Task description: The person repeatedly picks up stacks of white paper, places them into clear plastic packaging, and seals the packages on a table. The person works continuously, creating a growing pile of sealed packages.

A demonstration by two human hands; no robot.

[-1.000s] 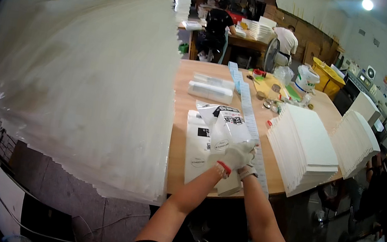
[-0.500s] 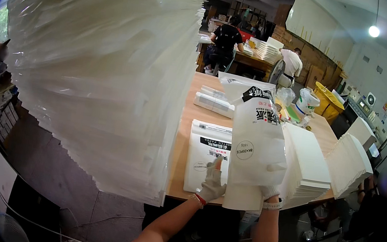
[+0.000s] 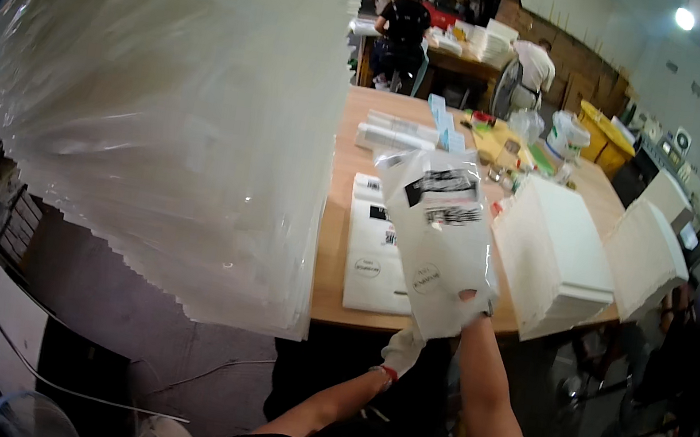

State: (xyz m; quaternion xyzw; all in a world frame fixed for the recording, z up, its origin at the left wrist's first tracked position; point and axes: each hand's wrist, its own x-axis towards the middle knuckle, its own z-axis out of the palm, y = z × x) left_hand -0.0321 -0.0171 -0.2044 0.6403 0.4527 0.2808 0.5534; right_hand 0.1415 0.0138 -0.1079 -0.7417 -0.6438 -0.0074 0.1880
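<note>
A clear plastic bag with black print and white paper inside (image 3: 443, 258) is held up, tilted, over the table's front edge. My right hand (image 3: 474, 304) grips its right side near the bottom; the bag partly covers the fingers. My left hand (image 3: 403, 351), in a white glove, is at the bag's lower corner, its fingers blurred and partly hidden. Beneath and left of this bag, similar printed packs (image 3: 371, 289) lie on the wooden table (image 3: 336, 252). To the right stands a tall stack of white paper (image 3: 557, 239).
A huge pile of clear plastic bags (image 3: 175, 122) fills the left side. Another paper stack (image 3: 654, 252) stands far right. Rolled or folded bags (image 3: 397, 136), a white bucket (image 3: 567, 135) and small items lie farther back. Two people work at a back table; another person sits at right.
My left hand has left the pack on the table and moved to the held bag's lower corner. The bag is more tilted, and the head view has shifted.
</note>
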